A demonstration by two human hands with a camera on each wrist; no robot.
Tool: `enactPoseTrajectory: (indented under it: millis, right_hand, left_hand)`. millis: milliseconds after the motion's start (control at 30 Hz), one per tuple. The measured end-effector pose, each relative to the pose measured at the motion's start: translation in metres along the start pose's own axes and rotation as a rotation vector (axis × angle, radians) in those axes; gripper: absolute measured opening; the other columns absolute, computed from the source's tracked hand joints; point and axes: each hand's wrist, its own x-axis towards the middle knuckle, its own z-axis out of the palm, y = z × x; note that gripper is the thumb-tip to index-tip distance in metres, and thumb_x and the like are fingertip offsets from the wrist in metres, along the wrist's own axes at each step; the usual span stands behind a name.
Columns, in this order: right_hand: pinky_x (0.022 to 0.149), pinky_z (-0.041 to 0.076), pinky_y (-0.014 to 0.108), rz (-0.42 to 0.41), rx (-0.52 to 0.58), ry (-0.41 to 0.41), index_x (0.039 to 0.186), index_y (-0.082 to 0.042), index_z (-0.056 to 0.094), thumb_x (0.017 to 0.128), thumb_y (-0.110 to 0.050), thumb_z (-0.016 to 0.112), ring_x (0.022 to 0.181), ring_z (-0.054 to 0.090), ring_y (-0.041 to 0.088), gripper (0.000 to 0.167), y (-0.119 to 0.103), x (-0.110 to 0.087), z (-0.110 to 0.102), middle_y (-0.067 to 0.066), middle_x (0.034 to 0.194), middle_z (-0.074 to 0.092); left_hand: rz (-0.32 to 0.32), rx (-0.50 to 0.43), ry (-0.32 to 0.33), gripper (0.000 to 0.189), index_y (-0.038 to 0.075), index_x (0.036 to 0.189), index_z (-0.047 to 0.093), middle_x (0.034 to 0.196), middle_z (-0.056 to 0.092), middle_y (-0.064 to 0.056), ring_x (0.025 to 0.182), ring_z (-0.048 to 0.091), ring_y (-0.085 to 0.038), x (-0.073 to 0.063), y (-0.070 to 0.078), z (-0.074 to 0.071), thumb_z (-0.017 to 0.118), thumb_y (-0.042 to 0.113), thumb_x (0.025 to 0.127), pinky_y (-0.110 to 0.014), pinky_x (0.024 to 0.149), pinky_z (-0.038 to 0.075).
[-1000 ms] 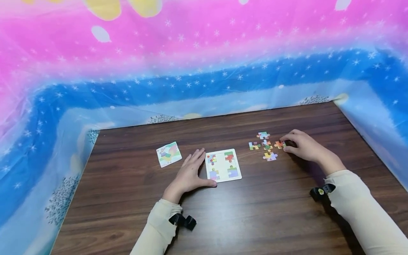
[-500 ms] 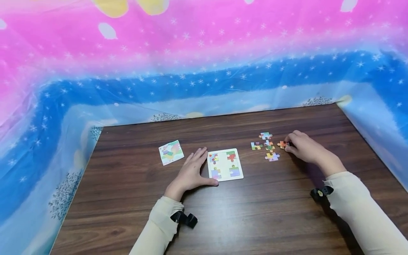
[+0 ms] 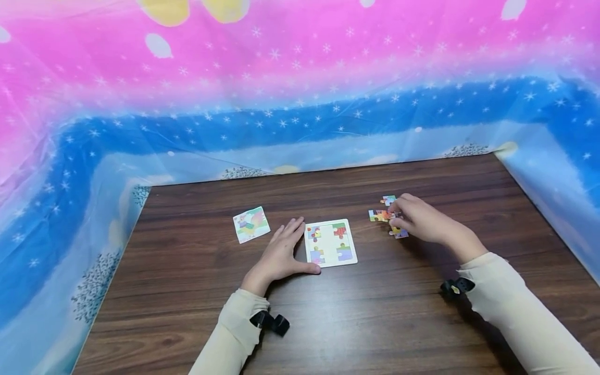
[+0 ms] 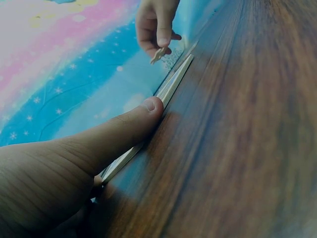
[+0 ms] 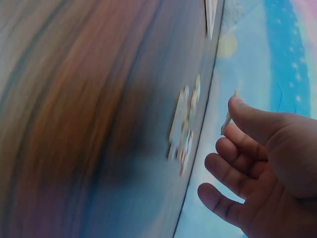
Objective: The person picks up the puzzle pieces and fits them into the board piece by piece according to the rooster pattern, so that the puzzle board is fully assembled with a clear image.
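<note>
Between the thumb and fingers of my right hand [image 3: 424, 221] is an orange jigsaw piece [image 3: 382, 214], seen edge-on in the right wrist view. It is raised over several loose jigsaw pieces [image 3: 400, 233] and partly covers them in the head view. My left hand [image 3: 278, 255] rests at the left side of a white square puzzle board [image 3: 332, 239], fingers stretched along that side and thumb against the near edge. A jigsaw piece lies in each corner of the board; its pale middle shows as a cross.
A small square picture card [image 3: 251, 225] lies left of the board. Everything rests on a dark wooden table [image 3: 356, 323], with a pink and blue patterned cloth [image 3: 300, 99] hanging behind and beside it. Each wrist wears a black camera strap [image 3: 271, 321].
My right hand has drawn the orange piece away to the right, lifted it and moved left over the other loose pieces. My left hand has stayed at the board.
</note>
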Motion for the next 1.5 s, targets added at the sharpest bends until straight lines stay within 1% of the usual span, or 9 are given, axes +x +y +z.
enactPoseTrajectory:
  millis: [33, 167, 233, 533, 667, 900, 1033, 1233, 1500]
  right_hand:
    - [0.082, 0.054, 0.048, -0.004, 0.007, -0.009, 0.121, 0.004, 0.065, 0.105, -0.013, 0.068, 0.096, 0.060, 0.026, 0.023, -0.003, 0.003, 0.002, 0.016, 0.114, 0.063]
    - [0.095, 0.054, 0.053, -0.030, 0.017, -0.022, 0.122, 0.003, 0.067, 0.105, -0.013, 0.068, 0.112, 0.063, 0.033, 0.024, -0.015, 0.014, 0.013, 0.016, 0.119, 0.065]
    - [0.098, 0.054, 0.054, -0.048, 0.013, -0.018, 0.121, 0.002, 0.068, 0.104, -0.014, 0.070, 0.115, 0.063, 0.034, 0.023, -0.022, 0.019, 0.019, 0.014, 0.117, 0.066]
    - [0.083, 0.056, 0.042, -0.143, -0.003, -0.070, 0.120, -0.004, 0.068, 0.104, -0.019, 0.071, 0.097, 0.062, 0.018, 0.022, -0.059, 0.034, 0.043, 0.005, 0.112, 0.063]
    - [0.079, 0.053, 0.038, -0.148, -0.019, -0.096, 0.121, -0.005, 0.069, 0.104, -0.020, 0.071, 0.092, 0.058, 0.015, 0.023, -0.067, 0.038, 0.050, 0.002, 0.110, 0.061]
    - [0.078, 0.052, 0.037, -0.138, -0.001, -0.098, 0.120, -0.008, 0.070, 0.101, -0.021, 0.075, 0.090, 0.055, 0.014, 0.023, -0.073, 0.042, 0.054, 0.001, 0.110, 0.061]
    - [0.078, 0.054, 0.036, -0.179, 0.011, -0.076, 0.117, -0.009, 0.072, 0.101, -0.016, 0.074, 0.090, 0.057, 0.013, 0.017, -0.074, 0.042, 0.054, 0.001, 0.109, 0.061]
    - [0.080, 0.055, 0.038, -0.203, -0.043, -0.065, 0.117, -0.013, 0.079, 0.100, -0.011, 0.075, 0.094, 0.060, 0.017, 0.017, -0.074, 0.040, 0.052, 0.000, 0.108, 0.064]
    - [0.088, 0.057, 0.043, -0.214, -0.068, -0.075, 0.112, -0.013, 0.080, 0.098, -0.008, 0.076, 0.103, 0.063, 0.022, 0.015, -0.075, 0.039, 0.053, -0.001, 0.109, 0.069]
  left_hand:
    - [0.000, 0.002, 0.000, 0.122, 0.005, 0.167, 0.025, 0.176, 0.017, -0.006, 0.163, 0.009, -0.024, 0.000, 0.000, 0.000, 0.091, 0.057, 0.078, -0.045, 0.132, 0.003]
    - [0.003, 0.007, -0.005, 0.121, 0.006, 0.167, 0.025, 0.176, 0.016, -0.006, 0.163, 0.008, -0.024, 0.001, 0.001, -0.001, 0.090, 0.057, 0.079, -0.045, 0.132, 0.003]
    - [0.005, 0.006, -0.007, 0.121, 0.006, 0.168, 0.025, 0.176, 0.016, -0.005, 0.163, 0.008, -0.024, 0.001, 0.001, -0.001, 0.090, 0.058, 0.079, -0.044, 0.132, 0.003]
    - [0.001, -0.002, -0.005, 0.121, 0.006, 0.167, 0.026, 0.176, 0.017, -0.006, 0.163, 0.008, -0.025, 0.000, 0.002, -0.002, 0.091, 0.057, 0.079, -0.046, 0.132, 0.003]
    - [0.009, 0.004, -0.004, 0.120, 0.004, 0.167, 0.026, 0.176, 0.017, -0.007, 0.163, 0.009, -0.025, 0.001, 0.001, -0.001, 0.090, 0.057, 0.079, -0.046, 0.132, 0.004]
    - [0.008, -0.001, -0.006, 0.120, 0.004, 0.167, 0.027, 0.176, 0.018, -0.008, 0.163, 0.009, -0.026, 0.001, 0.000, -0.001, 0.090, 0.056, 0.079, -0.046, 0.132, 0.004]
    - [0.004, 0.000, -0.009, 0.121, 0.005, 0.167, 0.025, 0.176, 0.017, -0.007, 0.163, 0.008, -0.025, 0.001, -0.001, -0.002, 0.090, 0.057, 0.079, -0.046, 0.132, 0.004]
    - [-0.002, 0.000, -0.013, 0.121, 0.006, 0.168, 0.025, 0.176, 0.016, -0.006, 0.163, 0.008, -0.025, 0.002, 0.001, -0.003, 0.090, 0.058, 0.079, -0.046, 0.132, 0.003]
    - [-0.007, -0.004, -0.017, 0.121, 0.006, 0.168, 0.025, 0.176, 0.016, -0.006, 0.163, 0.008, -0.025, 0.001, 0.002, -0.002, 0.090, 0.057, 0.079, -0.046, 0.132, 0.003]
